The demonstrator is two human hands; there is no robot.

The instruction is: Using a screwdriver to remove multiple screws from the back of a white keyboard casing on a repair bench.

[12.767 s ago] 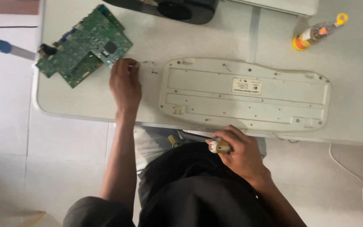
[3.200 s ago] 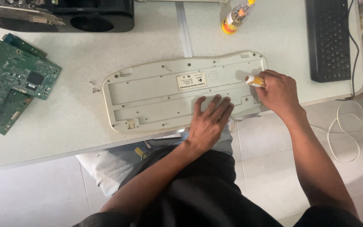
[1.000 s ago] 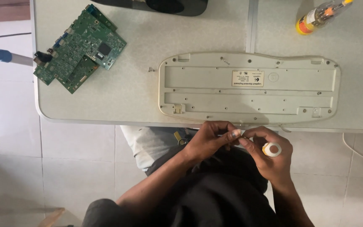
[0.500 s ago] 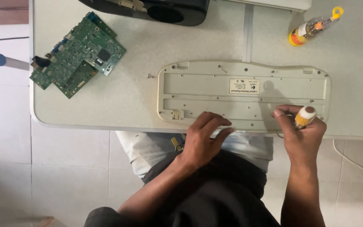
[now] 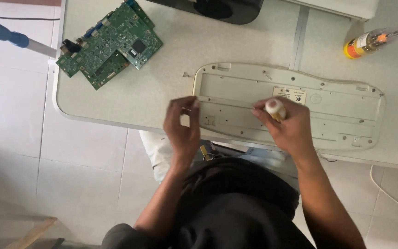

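A cream keyboard [image 5: 337, 106] lies upside down on the white table [image 5: 171, 87], its screw-holed back facing up. My right hand [image 5: 287, 127] is closed around a screwdriver with a yellow and white handle [image 5: 275, 108], held upright over the middle of the keyboard's back, near its label. My left hand [image 5: 183, 130] hovers at the keyboard's left end, fingers curled with thumb and fingertips close together; whether something small is pinched there cannot be made out.
A green circuit board [image 5: 109, 44] lies at the table's far left. A yellow and orange bottle [image 5: 374, 40] lies at the back right. A dark device [image 5: 217, 7] sits at the back edge. A white cable [image 5: 392, 193] trails over the tiled floor.
My right hand has moved left along the keyboard with the screwdriver, from the right end to the middle. My left hand has lifted off the front edge toward the left end.
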